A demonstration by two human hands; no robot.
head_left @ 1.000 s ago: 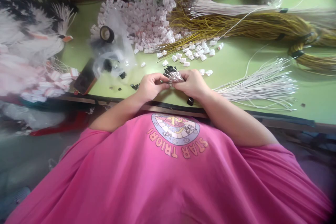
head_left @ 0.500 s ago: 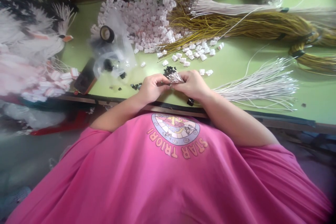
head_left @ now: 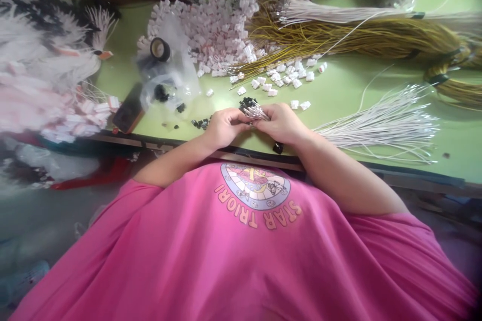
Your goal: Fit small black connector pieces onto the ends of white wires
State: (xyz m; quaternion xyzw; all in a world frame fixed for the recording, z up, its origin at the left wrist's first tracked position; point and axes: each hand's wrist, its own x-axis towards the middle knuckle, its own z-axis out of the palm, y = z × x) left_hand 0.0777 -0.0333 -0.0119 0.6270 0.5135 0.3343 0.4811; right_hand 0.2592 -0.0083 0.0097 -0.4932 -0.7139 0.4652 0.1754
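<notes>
A: Quick one: what's in your right hand?

B: You've got it closed around the white wire bundle, near one end. Silvery tips and small black connectors poke out past your fingers, towards your left hand.

A: And that left hand?

B: Pinched, thumb and fingertips together, right at the near side of the bundle's end. Can't tell if you have one wire or a tiny piece in there; too small.

A: Rest of the bundle?

B: Comes out past your right forearm and fans over the green tabletop, on your right.

A: Around your hands?

B: Loose black pieces just left of your left hand. Shiny black piece by your right wrist, at the near edge. White connectors heaped beyond your hands, a few strays closer in.

A: Farther out?

B: Yellow wires beyond the white ones, running off to your right. Over to your left: clear bag, black tape roll beside or on it, can't tell which, and a dark flat object near the edge.
</notes>
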